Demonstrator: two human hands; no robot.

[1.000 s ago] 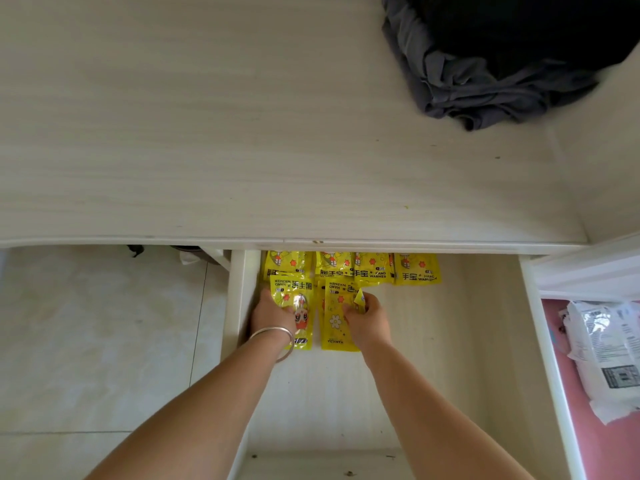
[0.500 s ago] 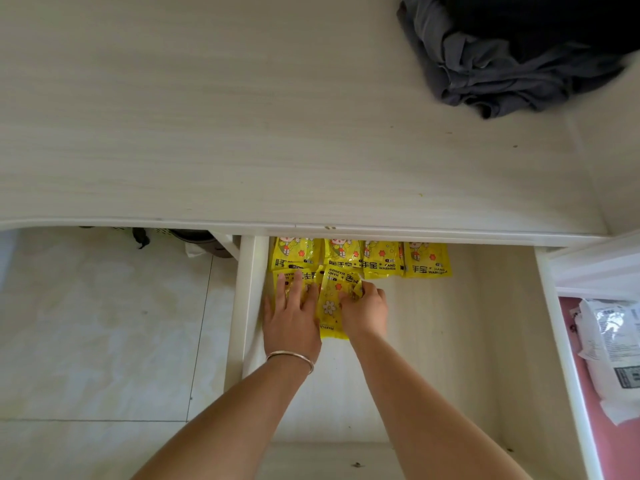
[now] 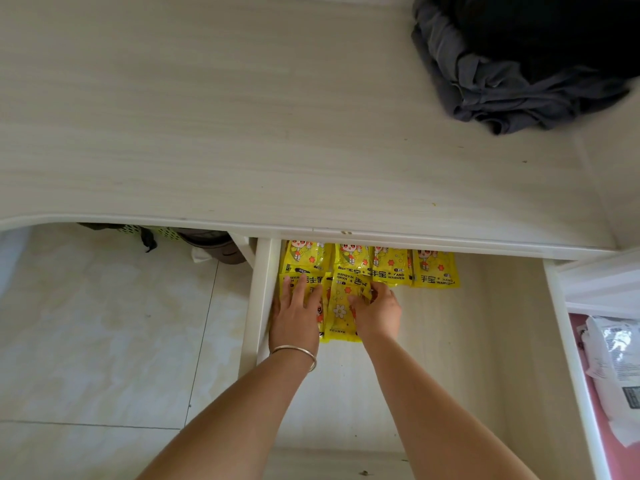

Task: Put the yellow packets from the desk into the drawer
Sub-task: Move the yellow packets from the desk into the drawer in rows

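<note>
Two bare forearms reach forward from the near edge of the view into the open drawer (image 3: 485, 341), which is pulled out from under the desk (image 3: 242, 116). The left hand (image 3: 294, 313), with a thin metal bangle (image 3: 298, 353) at the wrist, lies palm down with straight, slightly spread fingers pressing flat on a yellow packet (image 3: 320, 306) near the drawer's left wall; most of that packet is hidden under the hand. The right hand (image 3: 375, 313) sits just beside it, its fingers curled and pinching the far right part of a second yellow packet (image 3: 343, 306), which lies with its long axis running near to far and its printing upside down to the viewer. These two packets form a nearer row, their far ends overlapping a farther row of four yellow packets (image 3: 391, 268) laid side by side along the drawer's far left part, partly tucked under the desk's front edge. Those four also run near to far, with the cartoon figure at the far end and the words HAND WARMER at the near end. Six packets can be counted in all. Farther off, a heap of dark grey cloth (image 3: 512, 81) rests at the far right corner of the desk. To the right of the drawer, a white printed bag (image 3: 616, 368) lies on a pink surface.
</note>
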